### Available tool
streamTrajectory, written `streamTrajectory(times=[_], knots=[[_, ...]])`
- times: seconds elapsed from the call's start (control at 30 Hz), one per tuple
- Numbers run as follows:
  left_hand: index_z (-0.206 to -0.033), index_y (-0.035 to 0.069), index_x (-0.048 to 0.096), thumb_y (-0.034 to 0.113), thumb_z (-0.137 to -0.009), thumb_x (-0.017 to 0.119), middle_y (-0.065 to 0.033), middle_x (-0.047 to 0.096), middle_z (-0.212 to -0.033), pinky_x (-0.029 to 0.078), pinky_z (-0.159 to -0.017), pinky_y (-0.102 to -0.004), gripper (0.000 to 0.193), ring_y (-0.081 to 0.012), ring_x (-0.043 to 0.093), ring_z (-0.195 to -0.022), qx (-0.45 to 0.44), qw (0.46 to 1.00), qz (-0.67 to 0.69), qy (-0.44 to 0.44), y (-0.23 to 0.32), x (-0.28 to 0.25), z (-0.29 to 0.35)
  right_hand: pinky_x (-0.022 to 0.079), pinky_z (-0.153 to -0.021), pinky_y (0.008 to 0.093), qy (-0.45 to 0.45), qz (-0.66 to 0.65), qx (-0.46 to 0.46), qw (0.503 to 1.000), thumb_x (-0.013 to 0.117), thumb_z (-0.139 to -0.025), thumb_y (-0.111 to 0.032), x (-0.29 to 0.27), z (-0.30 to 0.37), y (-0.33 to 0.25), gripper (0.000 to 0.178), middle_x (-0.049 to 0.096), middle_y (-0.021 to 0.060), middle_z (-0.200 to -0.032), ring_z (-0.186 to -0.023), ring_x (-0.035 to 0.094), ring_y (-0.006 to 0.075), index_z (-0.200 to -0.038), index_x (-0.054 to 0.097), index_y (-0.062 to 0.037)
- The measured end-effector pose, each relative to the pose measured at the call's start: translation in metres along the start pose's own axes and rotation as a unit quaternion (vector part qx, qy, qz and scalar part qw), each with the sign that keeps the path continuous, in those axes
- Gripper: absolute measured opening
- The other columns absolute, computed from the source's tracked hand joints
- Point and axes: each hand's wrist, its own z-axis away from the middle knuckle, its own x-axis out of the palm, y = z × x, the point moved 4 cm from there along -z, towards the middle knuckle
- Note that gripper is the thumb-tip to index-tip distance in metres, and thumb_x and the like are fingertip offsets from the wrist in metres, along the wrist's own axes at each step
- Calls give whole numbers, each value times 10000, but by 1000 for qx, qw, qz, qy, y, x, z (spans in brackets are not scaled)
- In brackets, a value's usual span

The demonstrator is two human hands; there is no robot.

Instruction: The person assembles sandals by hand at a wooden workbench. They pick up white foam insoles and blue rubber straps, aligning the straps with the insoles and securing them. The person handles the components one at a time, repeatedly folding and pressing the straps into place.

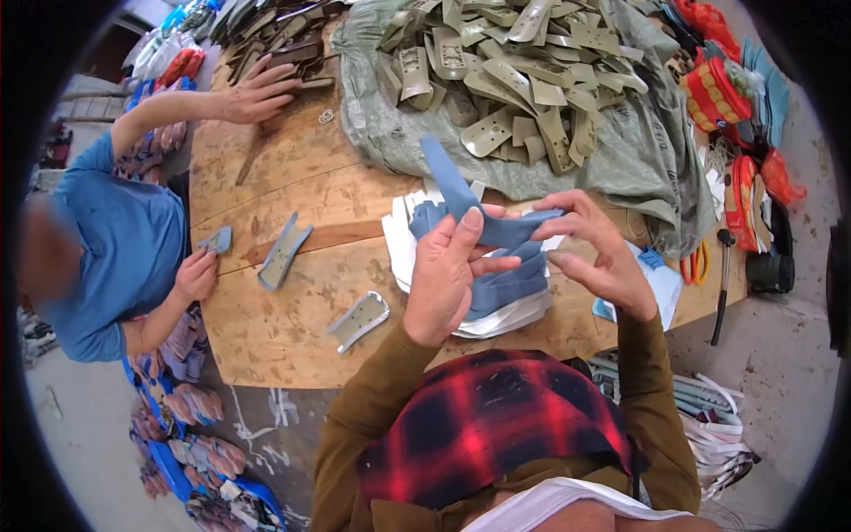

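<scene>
My left hand (442, 288) grips a bent blue strip (448, 177), which looks like cut leather or fabric, with the thumb pressed on it. One end of the strip points up and away; the other runs to the right, where the fingers of my right hand (605, 257) pinch its tip. Beneath both hands lies a pile of similar blue strips (505, 293) and white strips (399, 248), partly hidden by my left hand. Left of the pile, two curved shells with pale inner faces rest on the wooden table: a white-edged one (358, 321) and a blue-edged one (284, 251).
Olive curved plates (514, 71) are heaped on a grey-green woven sack (377, 115) at the back. A co-worker in a blue shirt (124, 239) sits at the left, holding a small blue piece (216, 239). A hammer (722, 284) and orange-handled scissors (698, 264) are at the right edge.
</scene>
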Motion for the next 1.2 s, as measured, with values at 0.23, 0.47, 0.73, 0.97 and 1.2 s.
streamTrajectory(times=[0.23,0.47,0.73,0.97,1.2], knots=[[-1121,8,613,276,-1033,532,-116,694,-1033,606,-691,-276,293,-125,680,-845,45,994,-96,15,-2,-6,-3,504,-766,391,123,203,-123,964,776,-737,-62,14,-12,-35,250,610,128,-960,-886,615,306,-949,649,-28],[-1118,-13,589,199,-1021,550,-126,672,-1108,584,-858,-384,237,-202,682,-976,28,998,-58,1,-2,5,12,510,-616,335,143,146,-99,974,724,-799,-20,27,-18,-26,166,608,109,-865,-726,626,258,-947,649,-16],[-1060,-22,606,102,-961,641,-98,687,-1027,598,-811,-328,162,-141,668,-923,44,999,-13,28,-10,-4,12,522,-621,329,168,62,-59,982,702,-821,-1,32,-11,-21,154,627,115,-851,-725,647,253,-966,653,-18],[-1044,-28,633,84,-951,650,-78,677,-991,598,-794,-303,146,-126,670,-881,39,999,-26,15,-17,-14,7,529,-622,337,160,132,-85,974,703,-803,12,38,-7,-20,187,654,121,-880,-727,664,263,-982,648,-5],[-1063,-58,603,69,-969,609,-70,663,-984,559,-801,-263,158,-132,669,-888,78,982,-173,8,-11,-6,7,536,-635,333,170,64,-42,983,663,-813,31,37,-5,-14,123,665,131,-854,-728,667,269,-935,651,16]])
